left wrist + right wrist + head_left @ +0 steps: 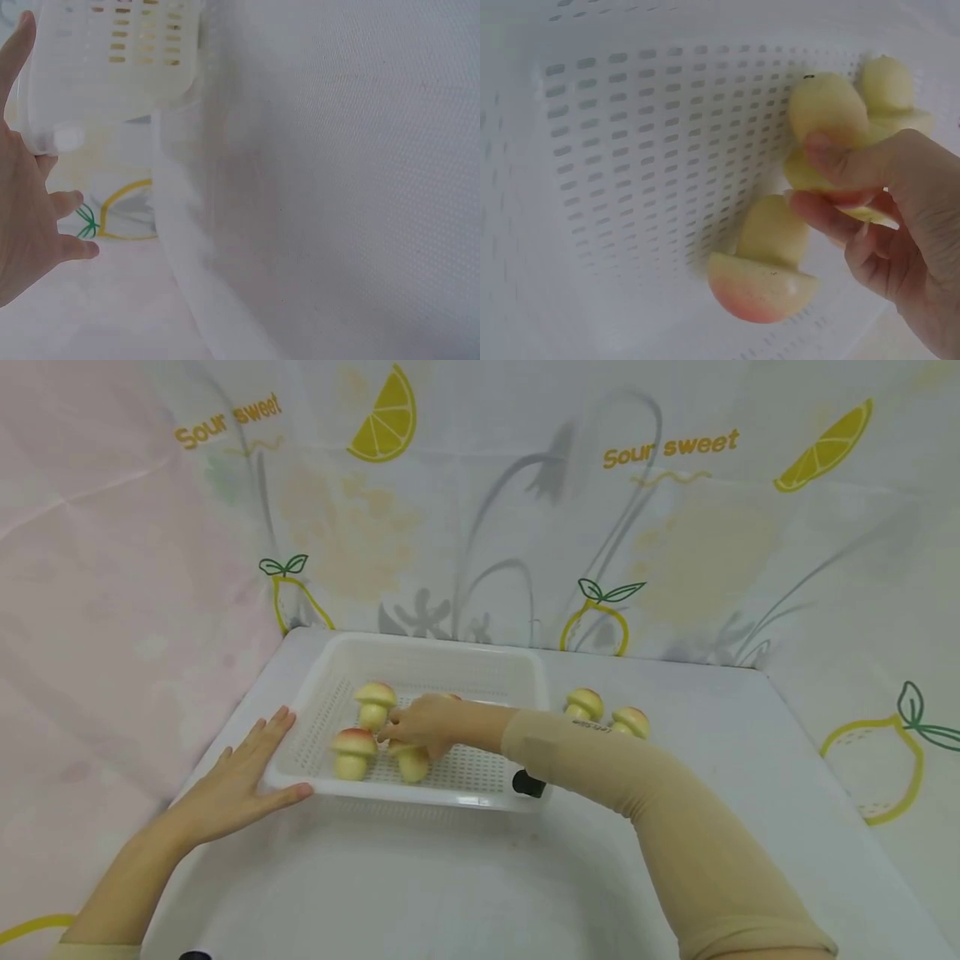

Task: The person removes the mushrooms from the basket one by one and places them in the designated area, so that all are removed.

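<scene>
In the head view, a white perforated plastic basket point(420, 792) holds several toy mushrooms with pale yellow stems and reddish caps. My right hand point(427, 722) reaches down into it. Seen from the right wrist, thumb and fingers of that hand point(900, 202) pinch one mushroom point(829, 112), partly hidden by them. Beside the fingertips lies a second mushroom point(761, 262), cap toward the bottom of the view; another mushroom point(889, 82) sits beyond the thumb. My left hand point(236, 781) is spread at the basket's left side, its thumb close to the front left corner.
Two more mushrooms, one nearer point(630, 721) and one farther left point(583, 703), stand on the white tabletop point(720, 777) right of the basket. A small black object point(528, 783) overlaps the basket's front right corner. Behind the table hangs a lemon-printed cloth point(480, 510).
</scene>
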{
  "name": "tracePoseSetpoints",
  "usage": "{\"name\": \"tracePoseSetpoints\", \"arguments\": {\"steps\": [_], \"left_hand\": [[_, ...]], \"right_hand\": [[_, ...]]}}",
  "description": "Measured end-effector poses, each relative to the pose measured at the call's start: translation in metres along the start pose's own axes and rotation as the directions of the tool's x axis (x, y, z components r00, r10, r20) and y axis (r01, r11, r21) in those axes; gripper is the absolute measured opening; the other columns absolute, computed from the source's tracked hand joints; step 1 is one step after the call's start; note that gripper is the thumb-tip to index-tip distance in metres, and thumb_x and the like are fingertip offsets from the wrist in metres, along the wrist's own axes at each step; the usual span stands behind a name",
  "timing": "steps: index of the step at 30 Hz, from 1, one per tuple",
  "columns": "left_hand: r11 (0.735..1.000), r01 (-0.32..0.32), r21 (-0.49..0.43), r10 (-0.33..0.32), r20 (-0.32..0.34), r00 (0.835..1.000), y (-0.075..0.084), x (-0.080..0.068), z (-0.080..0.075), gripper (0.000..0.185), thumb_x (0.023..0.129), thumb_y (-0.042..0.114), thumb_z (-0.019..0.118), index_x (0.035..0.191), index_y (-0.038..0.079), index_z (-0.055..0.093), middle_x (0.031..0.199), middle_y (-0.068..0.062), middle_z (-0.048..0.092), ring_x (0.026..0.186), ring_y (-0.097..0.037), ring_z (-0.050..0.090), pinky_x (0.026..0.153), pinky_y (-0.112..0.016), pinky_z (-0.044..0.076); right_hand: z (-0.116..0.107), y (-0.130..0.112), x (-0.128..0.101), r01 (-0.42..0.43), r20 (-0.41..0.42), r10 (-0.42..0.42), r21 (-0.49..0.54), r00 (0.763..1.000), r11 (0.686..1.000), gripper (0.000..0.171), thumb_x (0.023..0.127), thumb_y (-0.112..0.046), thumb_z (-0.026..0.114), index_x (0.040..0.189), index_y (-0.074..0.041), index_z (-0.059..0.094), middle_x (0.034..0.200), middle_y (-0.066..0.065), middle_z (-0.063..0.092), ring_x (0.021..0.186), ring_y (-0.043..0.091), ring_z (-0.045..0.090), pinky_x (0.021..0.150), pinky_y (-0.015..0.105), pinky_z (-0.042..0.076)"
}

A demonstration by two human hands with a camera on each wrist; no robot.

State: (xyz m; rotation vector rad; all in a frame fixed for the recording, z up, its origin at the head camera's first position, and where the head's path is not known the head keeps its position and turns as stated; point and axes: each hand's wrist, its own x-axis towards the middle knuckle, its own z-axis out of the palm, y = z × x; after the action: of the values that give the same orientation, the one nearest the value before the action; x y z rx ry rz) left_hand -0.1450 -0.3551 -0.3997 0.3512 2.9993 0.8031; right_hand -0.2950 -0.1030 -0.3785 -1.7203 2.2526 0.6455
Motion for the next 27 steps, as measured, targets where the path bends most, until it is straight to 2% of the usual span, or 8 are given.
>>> {"name": "tracePoseSetpoints", "arguments": {"steps": [3, 5, 7, 13, 19, 24, 27], "left_hand": [[1.0, 0.002, -0.002, -0.002, 0.003, 1.0, 0.0, 0.0, 0.0, 0.098, 0.089, 0.046, 0.065, 0.156, 0.015, 0.001, 0.162, -0.007, -0.001, 0.144, -0.043, 0.002, 0.101, -0.075, 0.003], [1.0, 0.002, -0.004, -0.002, 0.004, 1.0, 0.0, 0.001, 0.0, 0.098, 0.089, 0.046, 0.065, 0.156, 0.015, 0.002, 0.162, -0.007, -0.001, 0.144, -0.043, 0.003, 0.1, -0.076, 0.003], [1.0, 0.003, -0.007, -0.003, 0.003, 1.0, 0.0, 0.001, -0.001, 0.098, 0.089, 0.046, 0.065, 0.156, 0.014, 0.002, 0.162, -0.008, 0.0, 0.144, -0.044, 0.002, 0.1, -0.076, 0.003], [1.0, -0.002, -0.012, 0.002, 0.001, 1.0, -0.001, 0.001, 0.0, 0.097, 0.089, 0.045, 0.065, 0.156, 0.015, 0.002, 0.162, -0.008, 0.0, 0.143, -0.044, 0.003, 0.1, -0.076, 0.002], [1.0, -0.002, -0.013, 0.002, 0.004, 1.0, 0.0, 0.0, 0.002, 0.097, 0.089, 0.045, 0.065, 0.156, 0.015, 0.002, 0.162, -0.007, 0.0, 0.143, -0.044, 0.004, 0.099, -0.077, 0.004], [1.0, 0.002, -0.008, -0.002, 0.005, 1.0, 0.0, 0.0, 0.001, 0.097, 0.089, 0.046, 0.065, 0.156, 0.015, 0.002, 0.162, -0.008, 0.0, 0.143, -0.044, 0.003, 0.099, -0.076, 0.004], [1.0, 0.007, -0.007, -0.007, 0.005, 1.0, 0.0, 0.0, 0.0, 0.097, 0.089, 0.046, 0.065, 0.156, 0.015, 0.002, 0.162, -0.008, 0.0, 0.144, -0.044, 0.003, 0.1, -0.076, 0.005]], "right_hand": [[0.001, -0.003, -0.001, -0.015, 0.038, 0.014, 0.043, 0.999, 0.999, 0.086, 0.08, -0.033, 0.078, 0.149, -0.025, 0.028, 0.138, 0.004, 0.041, 0.082, 0.013, 0.056, 0.068, 0.026, 0.051], [0.002, -0.004, -0.002, -0.023, 0.056, 0.02, 0.061, 0.998, 0.998, 0.091, 0.077, -0.046, 0.078, 0.149, -0.024, 0.027, 0.142, 0.007, 0.036, 0.081, 0.012, 0.056, 0.068, 0.026, 0.051], [0.004, -0.006, -0.001, -0.029, 0.059, 0.025, 0.062, 0.998, 0.998, 0.092, 0.075, -0.054, 0.077, 0.146, -0.022, 0.029, 0.141, 0.008, 0.035, 0.08, 0.012, 0.056, 0.068, 0.026, 0.051], [0.005, -0.011, 0.002, -0.061, 0.044, 0.059, 0.043, 0.997, 0.997, 0.079, 0.077, -0.051, 0.075, 0.14, -0.023, 0.036, 0.131, 0.003, 0.041, 0.075, 0.009, 0.053, 0.062, 0.022, 0.05], [0.007, -0.012, 0.004, -0.036, 0.025, 0.036, -0.001, 0.999, 0.999, 0.075, 0.08, -0.05, 0.071, 0.14, -0.024, 0.035, 0.133, 0.003, 0.041, 0.071, 0.007, 0.05, 0.059, 0.02, 0.048], [0.0, -0.008, 0.002, -0.1, -0.013, 0.102, 0.104, 0.995, 0.99, 0.074, 0.076, -0.041, 0.072, 0.138, -0.028, 0.035, 0.129, 0.0, 0.04, 0.066, 0.011, 0.049, 0.051, 0.027, 0.048], [-0.004, -0.002, -0.001, -0.099, -0.067, 0.11, 0.151, 0.992, 0.984, 0.074, 0.073, -0.039, 0.073, 0.136, -0.025, 0.037, 0.124, -0.001, 0.041, 0.064, 0.012, 0.05, 0.05, 0.029, 0.049]]}}
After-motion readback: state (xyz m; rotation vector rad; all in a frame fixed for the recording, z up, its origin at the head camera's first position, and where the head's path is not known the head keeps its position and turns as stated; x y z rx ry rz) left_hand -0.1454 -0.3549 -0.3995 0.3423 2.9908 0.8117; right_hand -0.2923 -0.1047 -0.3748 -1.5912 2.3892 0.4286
